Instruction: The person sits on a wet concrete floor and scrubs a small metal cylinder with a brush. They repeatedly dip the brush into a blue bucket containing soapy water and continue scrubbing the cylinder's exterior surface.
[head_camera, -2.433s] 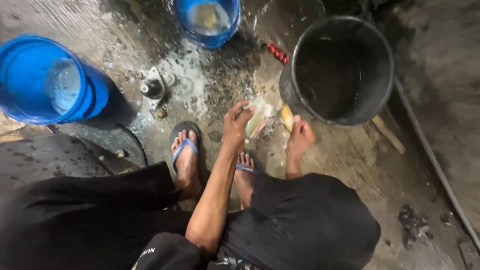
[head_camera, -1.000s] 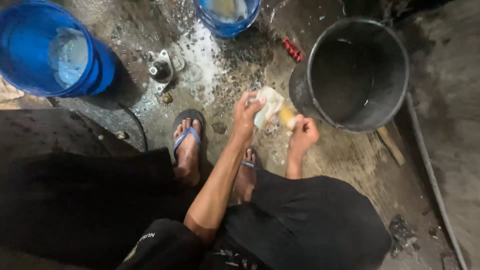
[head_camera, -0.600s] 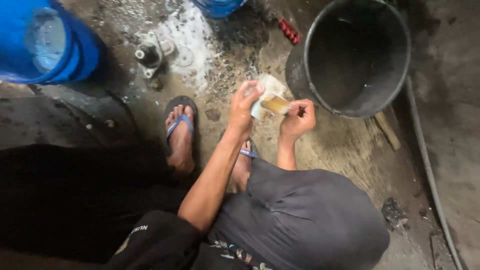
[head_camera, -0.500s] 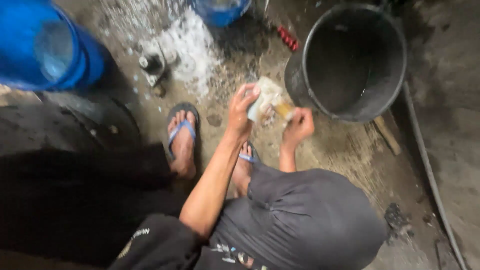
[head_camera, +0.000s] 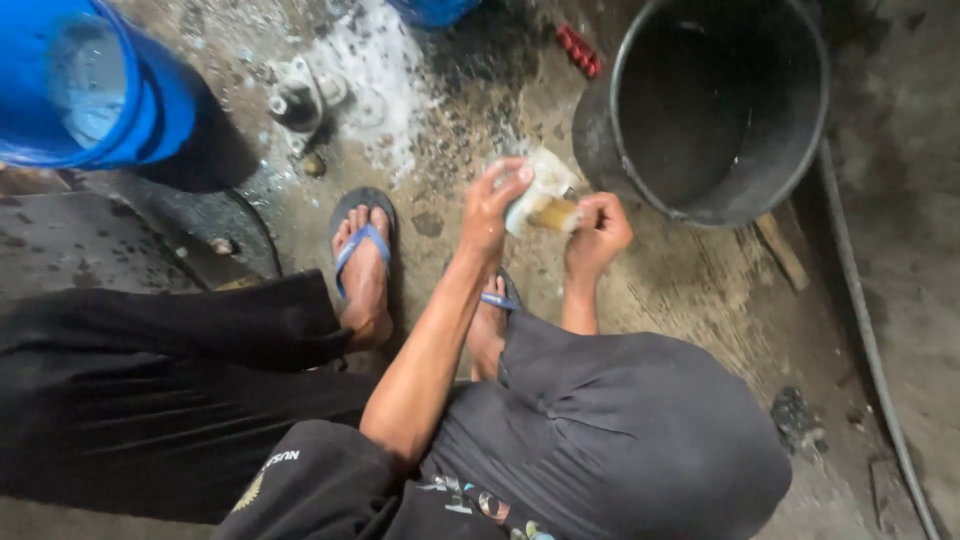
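Nearby, black tub (head_camera: 720, 110), blue bucket (head_camera: 90, 90), red clip (head_camera: 580, 50)

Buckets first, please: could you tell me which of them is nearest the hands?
The black bucket, empty-looking, right beside the right hand. The blue bucket, holding water, stands far off at upper left.

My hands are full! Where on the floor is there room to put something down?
Bare floor lies below the black bucket, between the right hand and the hose. It is crowded around the blue bucket, the metal fitting and the sandalled foot.
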